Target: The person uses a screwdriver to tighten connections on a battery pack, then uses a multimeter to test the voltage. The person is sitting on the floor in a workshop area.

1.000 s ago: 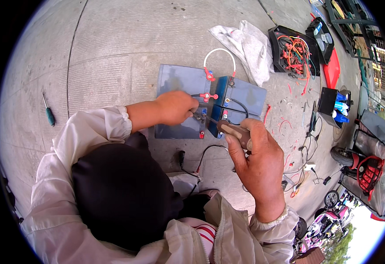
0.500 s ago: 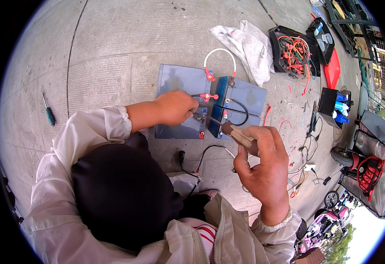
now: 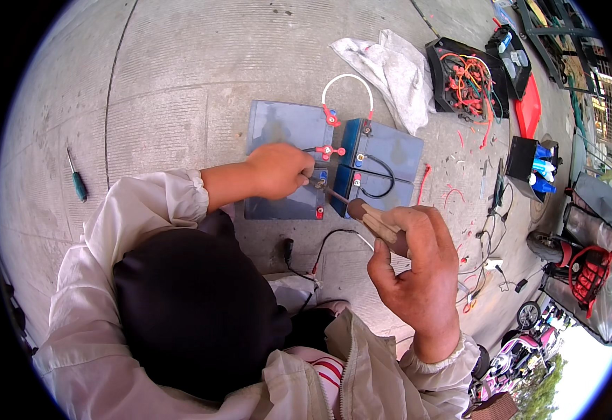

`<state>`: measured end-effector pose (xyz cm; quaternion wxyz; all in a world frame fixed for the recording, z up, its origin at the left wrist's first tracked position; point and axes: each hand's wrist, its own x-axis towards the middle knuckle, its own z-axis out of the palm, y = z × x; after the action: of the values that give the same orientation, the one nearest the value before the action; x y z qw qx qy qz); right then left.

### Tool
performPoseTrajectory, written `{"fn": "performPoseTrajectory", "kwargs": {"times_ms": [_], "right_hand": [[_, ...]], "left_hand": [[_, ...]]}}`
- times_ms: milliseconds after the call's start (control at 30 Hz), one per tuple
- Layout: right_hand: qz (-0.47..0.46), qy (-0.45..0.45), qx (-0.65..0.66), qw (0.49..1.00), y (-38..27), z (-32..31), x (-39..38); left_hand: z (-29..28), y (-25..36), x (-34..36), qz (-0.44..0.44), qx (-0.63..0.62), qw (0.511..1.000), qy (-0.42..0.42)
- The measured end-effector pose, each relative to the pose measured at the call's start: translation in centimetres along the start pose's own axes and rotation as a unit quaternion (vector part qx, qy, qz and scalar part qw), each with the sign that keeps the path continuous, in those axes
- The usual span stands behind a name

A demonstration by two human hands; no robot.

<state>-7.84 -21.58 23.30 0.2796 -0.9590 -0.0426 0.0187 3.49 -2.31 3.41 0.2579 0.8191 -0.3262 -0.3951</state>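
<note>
Grey-blue batteries lie in two columns, the right group joined by looped black cables, with red terminal fittings and a white cable arching over the gap. My left hand rests on the lower-left battery, fingers curled at its right-edge terminal; what they pinch is hidden. My right hand holds the thick brown handle of a screwdriver, whose shaft reaches up-left to that terminal beside my left fingertips.
A green screwdriver lies at left. At right are a grey cloth, a black box of red wires, a box of blue bottles, scattered wire scraps, tangled cords, a red-black bag and bikes.
My right hand has shifted down and right, its fingers changing their hold around the screwdriver handle. My left hand stays at the terminal.
</note>
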Motion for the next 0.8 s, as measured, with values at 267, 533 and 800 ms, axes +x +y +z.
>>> {"fn": "performPoseTrajectory", "kwargs": {"times_ms": [267,533,800], "right_hand": [[-0.005,-0.004,-0.006,1.000,0.39,0.67,-0.21],[-0.001,-0.002,-0.007,1.000,0.29,0.70,-0.23],[-0.050,-0.046,-0.016,0.998,0.10,0.44,-0.40]], "left_hand": [[-0.46,0.27,-0.12,-0.017,-0.020,1.000,-0.016],[-0.40,0.08,-0.08,-0.012,-0.033,0.999,-0.007],[-0.36,0.26,-0.05,-0.016,-0.044,0.999,-0.003]]}}
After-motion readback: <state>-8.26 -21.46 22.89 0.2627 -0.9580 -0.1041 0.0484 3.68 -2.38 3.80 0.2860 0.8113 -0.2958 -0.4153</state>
